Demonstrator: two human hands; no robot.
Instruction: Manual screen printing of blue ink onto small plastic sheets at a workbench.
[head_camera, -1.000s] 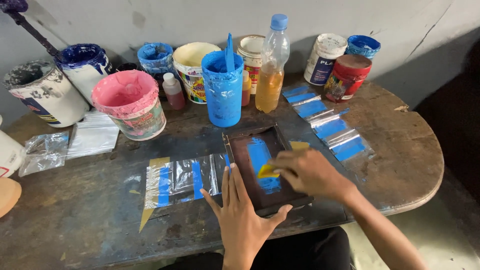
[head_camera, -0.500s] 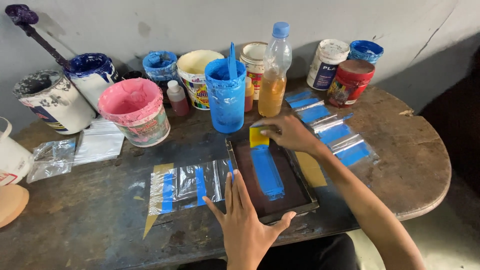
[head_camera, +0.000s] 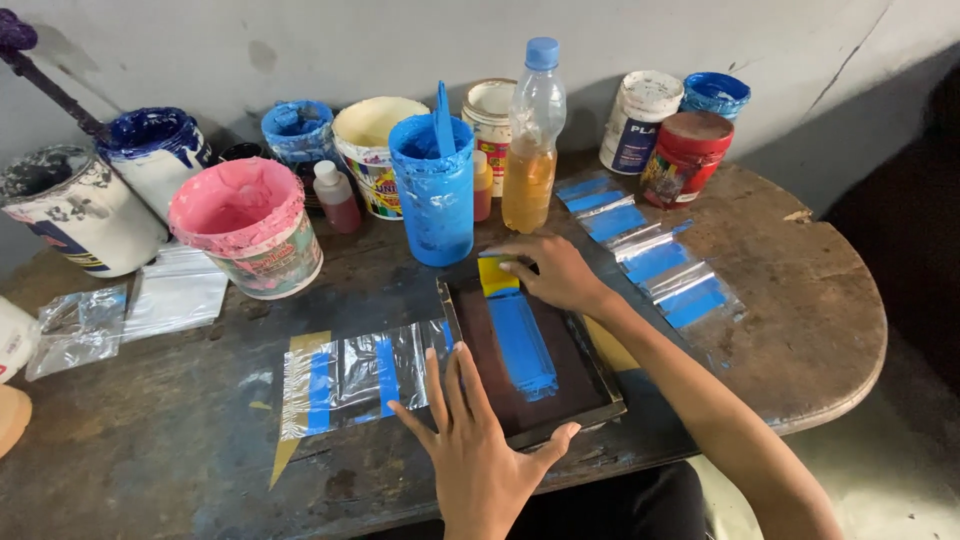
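Fingers of the right hand (head_camera: 555, 272) closed around a small yellow squeegee (head_camera: 496, 274), which sat at the far end of the dark printing frame (head_camera: 535, 365), the end nearest the blue paint tub (head_camera: 433, 190). The left hand (head_camera: 478, 440) gripped nothing; it lay flat and spread on the near left corner of the frame, pinning it to the wooden table (head_camera: 800, 290). From the squeegee a stripe of blue ink (head_camera: 522, 342) ran along the mesh toward the person, so the frame's long axis lay roughly from the tubs back to the body, tilted a little rightward. The right hand was thus at the far end of that axis and the left hand at the near end. Just left of the frame, a clear plastic sheet with blue bands (head_camera: 350, 375) lay on the table, one edge tucked under the frame. Printed strips (head_camera: 640, 250) lay in a row further right, well apart from both hands.
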